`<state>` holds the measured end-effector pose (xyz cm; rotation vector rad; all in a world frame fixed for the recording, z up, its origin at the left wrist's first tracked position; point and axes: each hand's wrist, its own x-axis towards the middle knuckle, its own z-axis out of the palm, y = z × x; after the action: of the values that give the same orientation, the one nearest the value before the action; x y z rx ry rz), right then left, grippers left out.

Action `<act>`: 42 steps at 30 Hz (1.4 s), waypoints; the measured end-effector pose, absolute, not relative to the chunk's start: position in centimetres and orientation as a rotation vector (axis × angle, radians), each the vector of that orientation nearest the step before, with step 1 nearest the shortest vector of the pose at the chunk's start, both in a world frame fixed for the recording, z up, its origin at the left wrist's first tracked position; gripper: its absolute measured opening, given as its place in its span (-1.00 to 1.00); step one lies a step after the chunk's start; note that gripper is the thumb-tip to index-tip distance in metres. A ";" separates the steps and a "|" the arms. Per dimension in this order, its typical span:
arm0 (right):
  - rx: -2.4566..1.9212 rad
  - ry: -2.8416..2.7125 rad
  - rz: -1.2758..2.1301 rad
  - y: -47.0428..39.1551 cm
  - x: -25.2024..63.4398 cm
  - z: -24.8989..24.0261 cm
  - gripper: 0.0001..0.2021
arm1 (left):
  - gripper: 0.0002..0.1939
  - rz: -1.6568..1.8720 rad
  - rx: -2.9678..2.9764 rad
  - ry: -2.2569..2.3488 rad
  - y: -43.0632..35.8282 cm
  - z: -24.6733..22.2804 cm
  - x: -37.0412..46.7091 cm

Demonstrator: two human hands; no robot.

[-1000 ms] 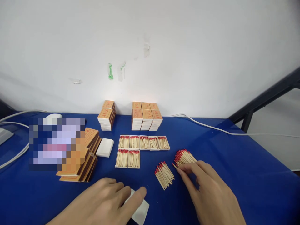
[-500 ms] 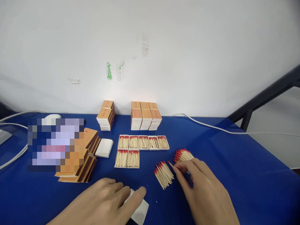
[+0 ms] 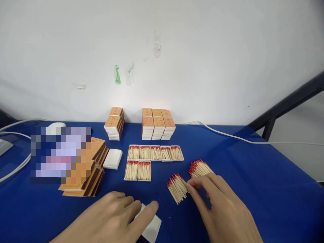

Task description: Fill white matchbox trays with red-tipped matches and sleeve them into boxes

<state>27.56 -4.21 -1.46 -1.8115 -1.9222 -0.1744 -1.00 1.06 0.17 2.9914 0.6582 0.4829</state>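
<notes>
Pale wall, 2 green marks, white cable, dark frame

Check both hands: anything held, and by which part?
Can't tell. Right hand is at the smaller match pile, any grip unclear; left hand partly covers a white object, hold hidden.

Left hand part-covers white piece; pixelated patch unreadable.

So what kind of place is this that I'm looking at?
Probably a desk or small packing spot against a wall: a blue tabletop bears trays of matches and stacked matchboxes, with a white cable running along the wall.
</notes>
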 end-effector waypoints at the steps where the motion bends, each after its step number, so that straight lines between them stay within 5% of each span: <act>1: -1.812 -1.934 -0.140 -4.3 27.6 -1.6 -0.60 | -0.43 0.490 2.995 0.657 1.1 0.2 -1.0; 19: -1.804 -1.920 0.038 -4.7 27.3 -2.2 -0.76 | -0.43 0.480 2.973 0.653 0.9 -0.3 -1.3; 25: -1.813 -1.906 0.022 -4.7 27.6 -1.9 -0.77 | -0.60 0.448 2.979 0.666 1.0 -0.3 -1.4; 36: -1.962 -1.787 -0.308 -5.3 24.6 -3.2 -0.46 | -0.64 0.375 3.012 0.653 0.9 -0.4 -1.4; 42: -1.882 -1.865 -0.137 -5.4 26.3 -2.8 -0.66 | -0.43 0.356 3.009 0.674 0.8 -0.3 -1.5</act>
<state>26.34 -5.40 -2.75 -1.8820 -1.8654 -0.1373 -1.52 0.78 -0.26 3.0092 0.6739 0.3562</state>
